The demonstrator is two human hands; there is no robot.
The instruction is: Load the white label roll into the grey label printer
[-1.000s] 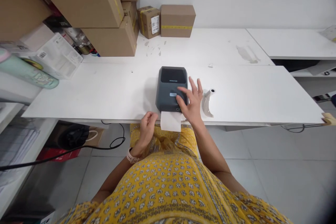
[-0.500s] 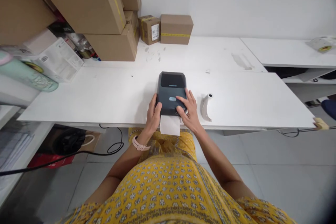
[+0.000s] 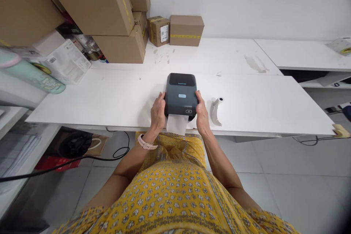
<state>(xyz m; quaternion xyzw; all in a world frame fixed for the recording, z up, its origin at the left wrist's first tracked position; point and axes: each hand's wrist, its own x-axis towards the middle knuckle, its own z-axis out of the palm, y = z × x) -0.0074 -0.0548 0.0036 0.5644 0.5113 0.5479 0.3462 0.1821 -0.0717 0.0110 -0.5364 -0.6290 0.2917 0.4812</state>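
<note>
A dark grey label printer (image 3: 181, 94) sits near the front edge of a white table (image 3: 109, 98). A white label strip (image 3: 177, 124) hangs out of its front slot over the table edge. My left hand (image 3: 158, 111) grips the printer's left side, fingers curled against it. My right hand (image 3: 202, 112) grips its right side the same way. A white curved paper strip with a small roll core (image 3: 215, 110) lies just right of my right hand.
Stacked cardboard boxes (image 3: 109, 11) fill the back left, with two small boxes (image 3: 186, 25) against the wall. A mint bottle (image 3: 33, 75) and white packets lie on a shelf at left. A black cable (image 3: 82, 157) runs under the table. Another white desk (image 3: 301, 53) stands at right.
My left hand rose from below the table edge to the printer's left side. My right hand slid off the printer's top to its right side. The printer now sits squarer.
</note>
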